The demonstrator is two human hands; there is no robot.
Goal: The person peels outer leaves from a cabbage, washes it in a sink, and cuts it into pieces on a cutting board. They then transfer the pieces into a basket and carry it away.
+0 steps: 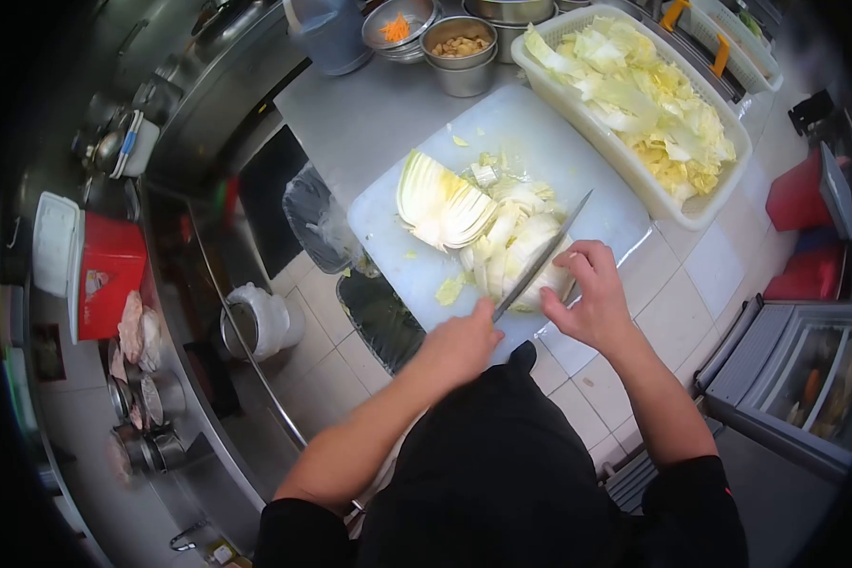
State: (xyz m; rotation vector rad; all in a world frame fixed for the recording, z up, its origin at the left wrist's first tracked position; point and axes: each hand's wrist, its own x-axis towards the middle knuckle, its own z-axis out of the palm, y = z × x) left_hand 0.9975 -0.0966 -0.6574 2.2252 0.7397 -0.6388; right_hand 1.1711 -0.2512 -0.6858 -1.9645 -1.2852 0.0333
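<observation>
My left hand (464,341) is closed round the handle of a kitchen knife (546,256). Its blade points away and to the right, lying across pale cut cabbage (511,241) on a white cutting board (388,204). With bent fingers and thumb, my right hand (592,298) grips the near end of the cabbage, just right of the blade. A cabbage wedge (442,204), cut face showing, rests left of the chopped pieces. Small leaf scraps are scattered over the board. The knife's edge is hidden against the cabbage.
Right of the board stands a long cream basket (696,213) of cabbage leaves. Metal bowls, one with orange shreds (395,28) and one with brown chunks (460,45), line the back beside a bluish container (327,36). Lined bins (379,317) sit below the counter's left edge.
</observation>
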